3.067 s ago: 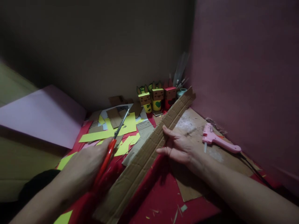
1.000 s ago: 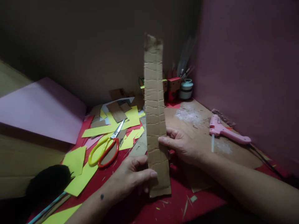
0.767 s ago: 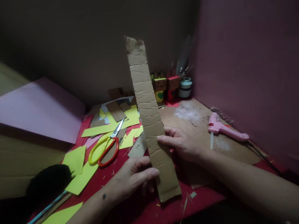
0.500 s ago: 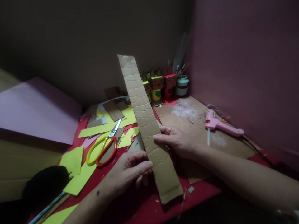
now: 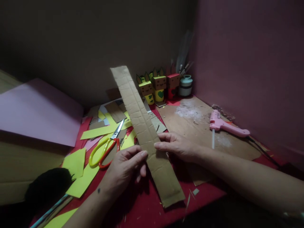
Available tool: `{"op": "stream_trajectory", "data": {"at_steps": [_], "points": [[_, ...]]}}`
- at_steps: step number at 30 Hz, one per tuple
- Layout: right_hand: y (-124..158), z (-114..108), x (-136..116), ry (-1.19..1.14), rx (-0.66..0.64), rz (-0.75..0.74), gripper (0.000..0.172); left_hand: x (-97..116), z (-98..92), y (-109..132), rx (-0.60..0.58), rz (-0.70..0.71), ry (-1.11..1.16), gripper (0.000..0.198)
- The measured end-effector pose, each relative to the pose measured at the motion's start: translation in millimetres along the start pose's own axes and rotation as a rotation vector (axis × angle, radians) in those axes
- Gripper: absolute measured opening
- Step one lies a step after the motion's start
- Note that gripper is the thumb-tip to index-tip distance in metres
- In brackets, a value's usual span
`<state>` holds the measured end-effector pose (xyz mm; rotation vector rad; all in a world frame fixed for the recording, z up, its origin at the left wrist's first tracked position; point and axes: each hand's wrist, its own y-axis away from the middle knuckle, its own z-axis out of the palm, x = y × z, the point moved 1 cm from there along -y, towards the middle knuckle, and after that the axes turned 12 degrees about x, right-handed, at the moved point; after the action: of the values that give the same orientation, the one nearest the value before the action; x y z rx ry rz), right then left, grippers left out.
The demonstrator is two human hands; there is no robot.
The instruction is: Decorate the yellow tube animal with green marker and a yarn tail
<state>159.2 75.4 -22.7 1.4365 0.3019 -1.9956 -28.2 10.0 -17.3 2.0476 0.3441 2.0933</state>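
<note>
A long brown cardboard strip [image 5: 142,120], creased crosswise along its length, slants across the middle of the view. My left hand [image 5: 129,163] pinches its left edge between thumb and fingers. On the opposite edge, slightly higher, my right hand [image 5: 174,144] grips it with the thumb on top and the fingers partly hidden beneath. Left of the strip lie scissors [image 5: 106,148] with one yellow and one red handle, their blades pointing away from me. A pink glue gun [image 5: 220,125] rests to the right, beyond my right forearm.
Yellow paper pieces [image 5: 83,182] and cardboard scraps [image 5: 115,111] litter the red tabletop [image 5: 142,209]. Small box-headed paper figures [image 5: 159,88] stand at the back beside a pale jar [image 5: 185,86]. A black yarn-like ball [image 5: 48,183] sits at left. A purple wall [image 5: 249,63] bounds the right.
The cardboard strip's far end has swung left and lower, uncovering the leftmost figure. My left hand has slid up along the edge; both hands still hold the strip.
</note>
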Motion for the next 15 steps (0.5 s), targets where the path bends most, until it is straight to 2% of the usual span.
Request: {"op": "stream_trajectory", "data": {"at_steps": [3, 6, 8, 12, 15], "points": [[3.1, 1.7, -4.8, 0.029, -0.066, -0.02, 0.041, 3.8, -3.9, -3.2, 0.064, 0.046, 0.102, 0.023], [10.5, 9.5, -5.3, 0.091, -0.185, -0.048, 0.058, 8.4, -9.6, -7.8, 0.124, 0.112, 0.192, 0.021], [16.8, 17.7, -2.4, 0.147, -0.198, -0.092, 0.064, 10.9, -13.3, -10.9, 0.139, 0.136, 0.245, 0.022], [24.0, 27.5, 2.9, 0.219, 0.01, -0.189, 0.056, 15.3, -19.9, -14.1, 0.16, 0.156, 0.224, 0.025], [22.3, 20.9, -2.0, 0.264, 0.208, -0.311, 0.043, 17.8, -24.8, -14.2, 0.199, 0.135, 0.132, 0.029]]}}
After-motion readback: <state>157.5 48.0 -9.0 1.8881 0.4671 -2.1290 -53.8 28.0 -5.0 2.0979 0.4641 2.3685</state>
